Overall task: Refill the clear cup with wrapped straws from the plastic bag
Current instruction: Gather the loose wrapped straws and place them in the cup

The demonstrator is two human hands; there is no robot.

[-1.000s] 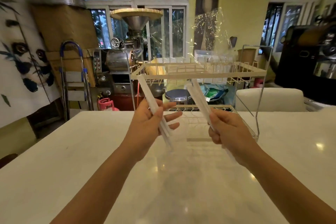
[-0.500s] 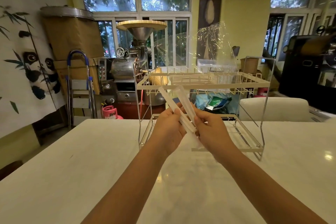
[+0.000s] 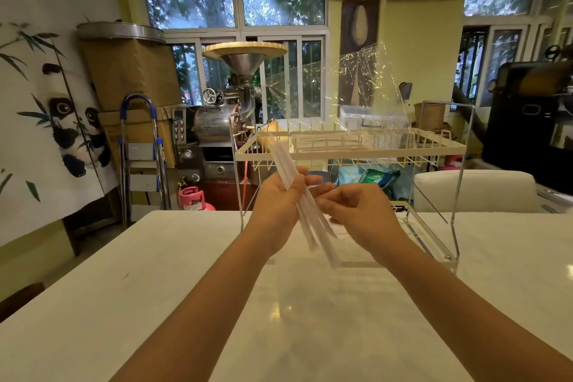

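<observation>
My left hand (image 3: pixel 276 205) grips a bundle of several white wrapped straws (image 3: pixel 283 161), held slanting from upper left to lower right above the table. My right hand (image 3: pixel 359 214) is right beside it, thumb and fingertips pinched against the middle of the same bundle. The clear plastic bag (image 3: pixel 366 87) lies on the top shelf of the wire rack (image 3: pixel 341 155) behind my hands, more straws inside it and its crinkled open end sticking up. A yellowish object (image 3: pixel 274 136) sits at the shelf's left end; I cannot tell if it is the cup.
The white marble table (image 3: pixel 279 319) stretches toward me below my arms. The rack's lower shelf (image 3: pixel 428 239) and metal frame stand just behind my right hand. Beyond the table are a coffee roaster (image 3: pixel 229 121), a step ladder (image 3: pixel 139 152) and a white chair back (image 3: pixel 474 189).
My hands, apart with a separate bunch of straws in each, came together. All the straws now form one bundle in my left hand. The camera tilted up.
</observation>
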